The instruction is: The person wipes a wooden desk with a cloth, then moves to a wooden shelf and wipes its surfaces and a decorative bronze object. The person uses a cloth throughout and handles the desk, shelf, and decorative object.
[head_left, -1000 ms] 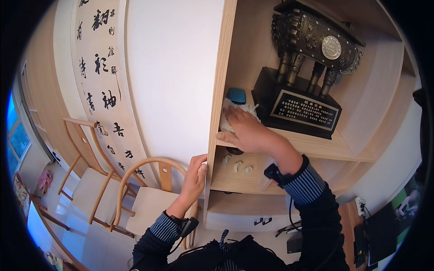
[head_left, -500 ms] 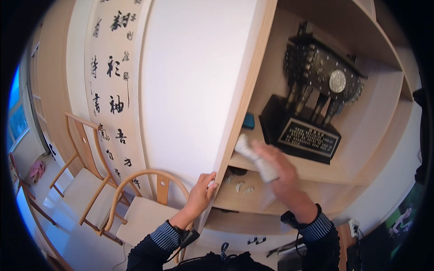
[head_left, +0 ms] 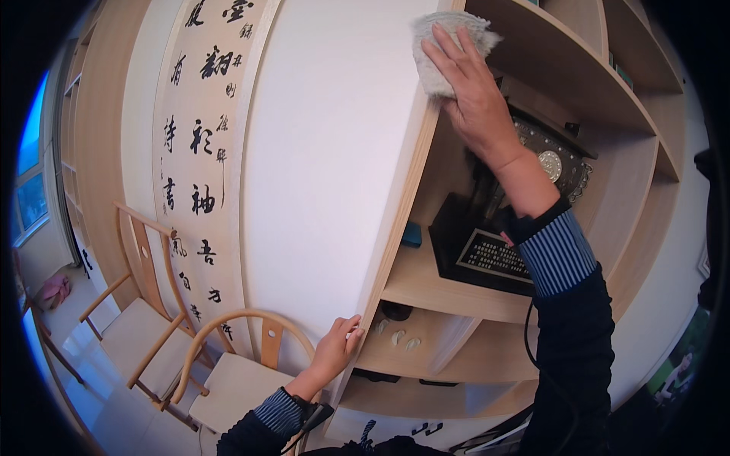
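My right hand [head_left: 480, 106] is raised to the upper front edge of a pale wooden shelf unit [head_left: 417, 171]. Its fingers lie over a light grey, fluffy cleaning cloth [head_left: 435, 72], pressing it against the edge. Lower down, my left hand [head_left: 334, 351] is beside the same upright, its fingers curled together; a small whitish spot shows between them, too small to name. Behind my right forearm, on the shelf, stands a dark ornamental vessel on legs [head_left: 566, 144], with a round silvery medallion and a black plinth [head_left: 456, 243]. My arm partly hides it.
A small teal box [head_left: 411, 235] sits beside the plinth. Below, a shelf holds several pale crescent-shaped pieces [head_left: 397, 337] and a dark round object [head_left: 396, 310]. Two wooden chairs [head_left: 270, 346] with cream seats stand at left, under a hanging calligraphy scroll [head_left: 213, 163].
My right hand has moved up with the cloth, from beside the plinth to the upper shelf edge. My left hand is slightly lower in view, still beside the upright.
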`<state>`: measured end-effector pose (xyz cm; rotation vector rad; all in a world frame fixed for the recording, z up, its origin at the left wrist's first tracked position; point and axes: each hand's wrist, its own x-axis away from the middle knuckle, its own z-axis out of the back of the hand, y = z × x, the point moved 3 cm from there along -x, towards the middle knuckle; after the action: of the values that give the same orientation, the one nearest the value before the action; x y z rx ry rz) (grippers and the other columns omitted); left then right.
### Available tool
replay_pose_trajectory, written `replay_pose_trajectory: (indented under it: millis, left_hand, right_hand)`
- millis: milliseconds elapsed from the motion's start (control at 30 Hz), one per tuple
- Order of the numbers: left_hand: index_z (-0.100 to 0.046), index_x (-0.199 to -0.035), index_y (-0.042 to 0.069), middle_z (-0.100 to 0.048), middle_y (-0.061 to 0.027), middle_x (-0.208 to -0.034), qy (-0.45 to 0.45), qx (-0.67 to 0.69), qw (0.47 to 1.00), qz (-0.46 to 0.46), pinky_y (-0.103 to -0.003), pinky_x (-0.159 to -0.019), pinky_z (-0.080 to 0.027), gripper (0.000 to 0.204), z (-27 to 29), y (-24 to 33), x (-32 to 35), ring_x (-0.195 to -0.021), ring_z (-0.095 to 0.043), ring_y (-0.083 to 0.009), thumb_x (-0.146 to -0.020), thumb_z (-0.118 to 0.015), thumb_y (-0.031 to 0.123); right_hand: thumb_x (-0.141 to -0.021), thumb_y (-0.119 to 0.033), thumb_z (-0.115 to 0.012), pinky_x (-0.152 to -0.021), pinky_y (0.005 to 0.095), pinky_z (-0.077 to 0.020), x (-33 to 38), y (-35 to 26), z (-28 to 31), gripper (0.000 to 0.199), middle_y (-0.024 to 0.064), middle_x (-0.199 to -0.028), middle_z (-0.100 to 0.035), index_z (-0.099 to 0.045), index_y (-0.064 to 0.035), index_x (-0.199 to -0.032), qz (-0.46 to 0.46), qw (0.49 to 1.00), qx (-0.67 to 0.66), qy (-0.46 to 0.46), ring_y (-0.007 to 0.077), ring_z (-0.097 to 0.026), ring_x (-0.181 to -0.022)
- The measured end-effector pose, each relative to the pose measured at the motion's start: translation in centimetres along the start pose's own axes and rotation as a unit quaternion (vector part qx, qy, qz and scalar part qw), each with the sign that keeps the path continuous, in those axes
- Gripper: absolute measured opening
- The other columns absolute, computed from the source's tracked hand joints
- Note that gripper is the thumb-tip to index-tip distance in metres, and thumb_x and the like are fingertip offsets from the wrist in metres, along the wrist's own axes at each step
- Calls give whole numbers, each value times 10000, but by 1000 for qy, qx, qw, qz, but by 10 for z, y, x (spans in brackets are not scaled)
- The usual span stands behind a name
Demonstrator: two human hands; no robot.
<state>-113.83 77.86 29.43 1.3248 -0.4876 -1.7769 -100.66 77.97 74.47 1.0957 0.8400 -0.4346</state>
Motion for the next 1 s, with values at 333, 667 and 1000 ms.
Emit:
replay_pose_trajectory:
  millis: [333,667,1000]
  left_hand:
    - [-625,-1238,11,-626,-173,-1008,51,76,996,11,-371,-774,-514,274,6,-31,21,-872,-631,-320,-1046,-567,198]
    - [-623,-1263,5,-677,-151,-1046,30,113,989,87,-347,-823,-538,312,8,-37,42,-932,-679,-249,-1056,-574,233]
    - [-594,-1287,-22,-732,-150,-1023,33,126,979,158,-331,-869,-557,333,46,-43,59,-977,-719,-221,-1067,-558,225]
  right_hand:
    - [-876,-103,-636,-1222,480,-319,172,-116,-23,608,43,-1599,-433,-521,-140,-1472,113,972,-85,-188,281,-334,-1513]
    - [-901,-141,-588,-1228,494,-312,261,-120,14,439,-50,-1557,-481,-624,-148,-1338,150,921,-143,-330,204,-391,-1473]
    - [-884,-141,-616,-1222,540,-319,319,-67,76,419,-45,-1484,-551,-660,-160,-1300,94,921,-94,-367,255,-413,-1458]
